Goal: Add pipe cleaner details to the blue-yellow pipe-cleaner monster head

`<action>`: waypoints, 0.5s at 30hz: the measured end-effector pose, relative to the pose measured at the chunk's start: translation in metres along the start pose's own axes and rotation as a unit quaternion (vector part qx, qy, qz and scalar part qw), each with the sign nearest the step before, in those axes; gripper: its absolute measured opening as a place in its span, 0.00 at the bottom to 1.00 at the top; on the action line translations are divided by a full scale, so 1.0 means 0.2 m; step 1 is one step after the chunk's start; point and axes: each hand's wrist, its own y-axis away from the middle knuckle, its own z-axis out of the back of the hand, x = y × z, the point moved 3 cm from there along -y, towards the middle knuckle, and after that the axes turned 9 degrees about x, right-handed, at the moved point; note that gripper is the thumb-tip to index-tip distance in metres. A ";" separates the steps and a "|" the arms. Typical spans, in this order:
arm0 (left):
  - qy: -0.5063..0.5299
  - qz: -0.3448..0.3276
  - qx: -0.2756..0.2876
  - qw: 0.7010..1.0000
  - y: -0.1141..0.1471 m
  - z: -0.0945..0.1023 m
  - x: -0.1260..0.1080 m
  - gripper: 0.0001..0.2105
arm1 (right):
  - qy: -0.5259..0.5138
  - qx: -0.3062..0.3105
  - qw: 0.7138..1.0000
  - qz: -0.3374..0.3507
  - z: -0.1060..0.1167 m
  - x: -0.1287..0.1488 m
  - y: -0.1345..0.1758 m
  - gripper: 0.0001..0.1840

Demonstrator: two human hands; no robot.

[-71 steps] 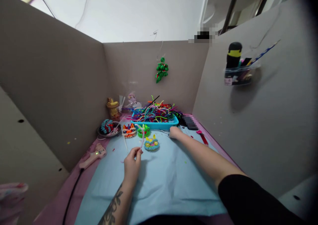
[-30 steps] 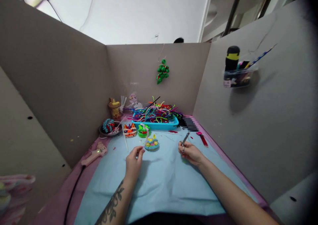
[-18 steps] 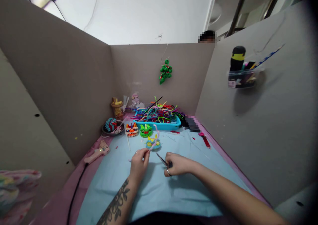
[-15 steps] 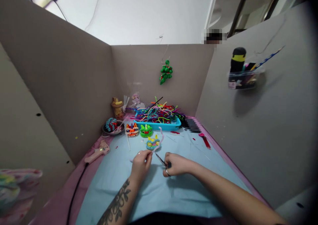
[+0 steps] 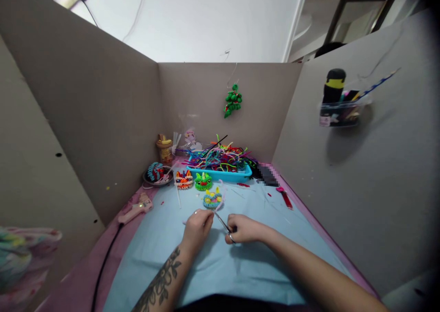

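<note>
My left hand (image 5: 198, 227) is closed in a pinch on a pale pink pipe cleaner (image 5: 223, 193), which curves up and away from the fingertips. In my right hand (image 5: 242, 228) is a pair of scissors (image 5: 222, 221), fingers through the handles. The blade tips reach the pipe cleaner beside my left fingertips; whether they touch it I cannot tell. Just beyond lies a blue and yellow pipe-cleaner animal head (image 5: 212, 200). Behind it sit a green one (image 5: 203, 182) and an orange and white one (image 5: 184, 180).
A blue tray (image 5: 220, 175) heaped with pipe cleaners stands at the back. At left are a pink glue gun (image 5: 137, 209) with a black cord and a dark bowl (image 5: 158, 179). Grey partitions (image 5: 127, 96) enclose the table; a clear bin (image 5: 340, 115) hangs at right.
The scissors' tips have come closer to my left fingertips and the blades look more closed. The whole view has shifted slightly; the hands stay nearly in place.
</note>
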 end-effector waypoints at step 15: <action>0.064 0.022 0.035 0.997 -0.01 0.00 0.00 0.07 | -0.097 -0.065 0.993 0.015 -0.07 -0.06 0.02 0.17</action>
